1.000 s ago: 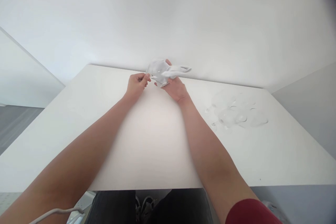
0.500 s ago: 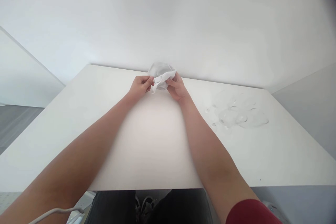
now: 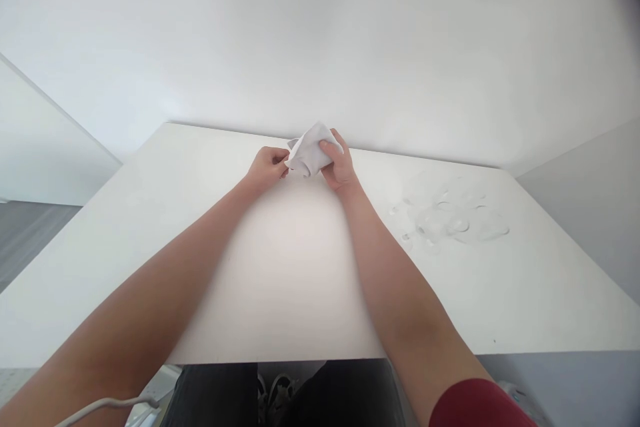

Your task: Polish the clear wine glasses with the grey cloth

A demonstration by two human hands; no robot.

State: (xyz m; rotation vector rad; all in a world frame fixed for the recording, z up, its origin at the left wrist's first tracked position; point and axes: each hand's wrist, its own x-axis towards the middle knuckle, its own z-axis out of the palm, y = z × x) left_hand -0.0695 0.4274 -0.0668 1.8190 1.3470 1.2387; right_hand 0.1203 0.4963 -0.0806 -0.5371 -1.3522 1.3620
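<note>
A small crumpled white cloth is held above the far edge of a white table. It is pinched at one side by the left hand and gripped by the right hand. Clear plastic pieces lie to the right.

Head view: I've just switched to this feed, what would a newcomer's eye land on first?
First, the crumpled white bundle, pinched between the left hand and the right hand at the far edge of the white table, near the wall. Next, a faint cluster of clear, film-like pieces lying on the table to the right of the hands.
</note>
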